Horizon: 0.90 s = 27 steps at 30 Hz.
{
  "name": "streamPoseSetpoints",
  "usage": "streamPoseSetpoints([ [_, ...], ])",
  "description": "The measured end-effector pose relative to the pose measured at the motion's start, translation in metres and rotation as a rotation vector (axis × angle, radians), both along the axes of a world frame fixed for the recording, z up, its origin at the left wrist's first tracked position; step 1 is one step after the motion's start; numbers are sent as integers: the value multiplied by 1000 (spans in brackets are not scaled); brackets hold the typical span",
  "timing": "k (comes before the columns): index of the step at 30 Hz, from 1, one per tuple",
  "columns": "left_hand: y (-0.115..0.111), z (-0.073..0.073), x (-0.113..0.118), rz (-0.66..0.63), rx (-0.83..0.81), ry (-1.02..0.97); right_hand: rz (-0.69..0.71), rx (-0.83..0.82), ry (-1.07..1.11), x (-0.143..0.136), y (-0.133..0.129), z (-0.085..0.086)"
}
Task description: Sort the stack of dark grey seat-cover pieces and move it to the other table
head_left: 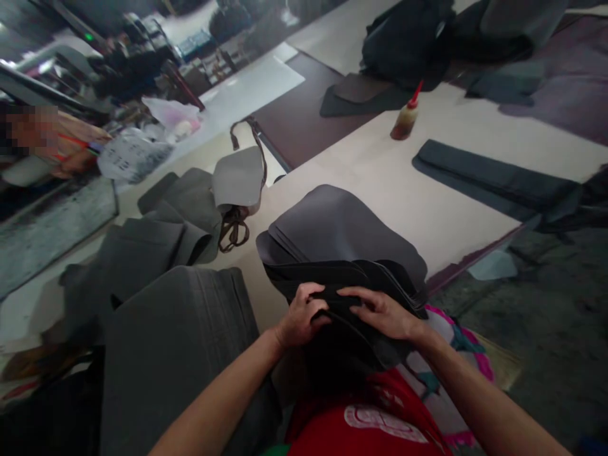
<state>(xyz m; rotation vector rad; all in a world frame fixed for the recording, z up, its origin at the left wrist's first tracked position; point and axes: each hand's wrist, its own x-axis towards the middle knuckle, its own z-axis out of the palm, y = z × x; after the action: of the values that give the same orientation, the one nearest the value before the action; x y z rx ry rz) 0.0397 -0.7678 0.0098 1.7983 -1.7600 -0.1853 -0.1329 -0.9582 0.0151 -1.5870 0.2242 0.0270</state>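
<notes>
A stack of dark grey, round-cornered sheets (332, 221) lies at the table's front edge, its near part tilted down toward my body. My left hand (304, 313) grips the edge of a black sheet (351, 326) in front of me, thumb and fingers bent around it. Close by on the right, my right hand (382, 311) pinches the same dark material with curled fingers. The fingertips of both hands partly disappear among the layers, so I cannot tell how many sheets they hold.
Large grey folded sheets (166, 342) are piled on the left. Behind them sits a grey flap piece with a dark strap (237, 177). A red-tipped bottle (405, 120) stands on the white table (361, 164), and a long dark folded piece (494, 177) lies right. Another person (71, 145) is far left.
</notes>
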Motion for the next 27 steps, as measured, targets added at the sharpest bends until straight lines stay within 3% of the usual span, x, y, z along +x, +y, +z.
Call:
streamPoseSetpoints([
  [6,0,2,0,54,109,79,119,-117,-91,-1,-5,7],
  [11,1,2,0,60,127,89,210,-112,-62,-3,-14,16],
  [19,-1,4,0,39,84,80,207,-36,-73,-4,-15,3],
  [27,-1,1,0,46,88,73,201,-7,-59,-3,-15,7],
])
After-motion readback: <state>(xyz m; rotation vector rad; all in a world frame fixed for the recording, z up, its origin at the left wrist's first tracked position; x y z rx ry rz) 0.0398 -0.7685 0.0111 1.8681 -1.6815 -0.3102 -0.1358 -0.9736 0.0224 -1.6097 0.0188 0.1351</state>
